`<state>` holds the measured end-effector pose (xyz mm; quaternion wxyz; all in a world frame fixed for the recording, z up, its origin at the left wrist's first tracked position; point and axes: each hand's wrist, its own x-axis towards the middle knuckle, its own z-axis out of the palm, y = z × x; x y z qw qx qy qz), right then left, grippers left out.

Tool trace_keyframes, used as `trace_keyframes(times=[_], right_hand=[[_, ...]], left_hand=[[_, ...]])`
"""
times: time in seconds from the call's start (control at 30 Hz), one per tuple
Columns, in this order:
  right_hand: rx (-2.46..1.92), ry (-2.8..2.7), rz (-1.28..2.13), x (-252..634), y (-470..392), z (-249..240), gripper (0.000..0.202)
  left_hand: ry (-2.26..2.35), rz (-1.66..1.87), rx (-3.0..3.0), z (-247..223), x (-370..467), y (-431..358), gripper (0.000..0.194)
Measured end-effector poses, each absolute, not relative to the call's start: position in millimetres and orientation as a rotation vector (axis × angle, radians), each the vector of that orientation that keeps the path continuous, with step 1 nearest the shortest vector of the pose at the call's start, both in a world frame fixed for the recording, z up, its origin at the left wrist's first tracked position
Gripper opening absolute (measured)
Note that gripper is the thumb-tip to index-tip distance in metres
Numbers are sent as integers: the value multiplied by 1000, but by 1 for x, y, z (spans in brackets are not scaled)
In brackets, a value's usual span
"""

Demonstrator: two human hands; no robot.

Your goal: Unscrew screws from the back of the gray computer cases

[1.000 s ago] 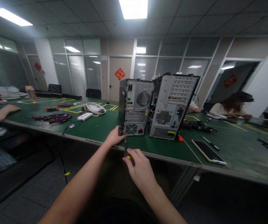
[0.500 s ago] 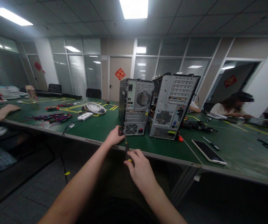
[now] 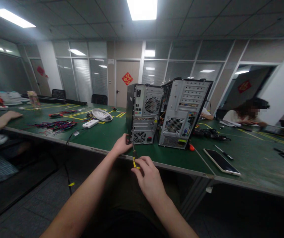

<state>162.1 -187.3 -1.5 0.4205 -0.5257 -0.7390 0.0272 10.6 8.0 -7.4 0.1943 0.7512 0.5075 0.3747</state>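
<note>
At the lower left corner of the smaller computer case (image 3: 143,124), a screwdriver (image 3: 134,158) meets the metal, its tip too small to make out. Over the last second its handle has rolled, showing more yellow, and the fingers of the right hand (image 3: 149,173) have shifted slightly around its end; that suggests a turn of the tool in place. The right grip is clamped on the handle. The left hand (image 3: 121,145) has stayed beside that corner, thumb near the shaft; whether its grip is closed on anything I cannot tell. The case itself has not moved, upright on the desk (image 3: 101,138) beside the larger computer case (image 3: 173,99).
</note>
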Motion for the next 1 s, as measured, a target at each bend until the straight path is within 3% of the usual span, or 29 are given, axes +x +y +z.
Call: trace_keyframes(times=[0.47, 0.83, 1.0], right_hand=[[-1331, -1914, 137, 168, -191, 2, 35], [-1453, -1900, 187, 166, -195, 10, 7], [-1439, -1959, 119, 168, -193, 8, 16]], left_hand=[[1416, 1072, 2099, -8, 10, 8, 54], [1420, 1073, 2121, -9, 10, 10, 53], [1434, 1064, 2113, -9, 11, 10, 55]])
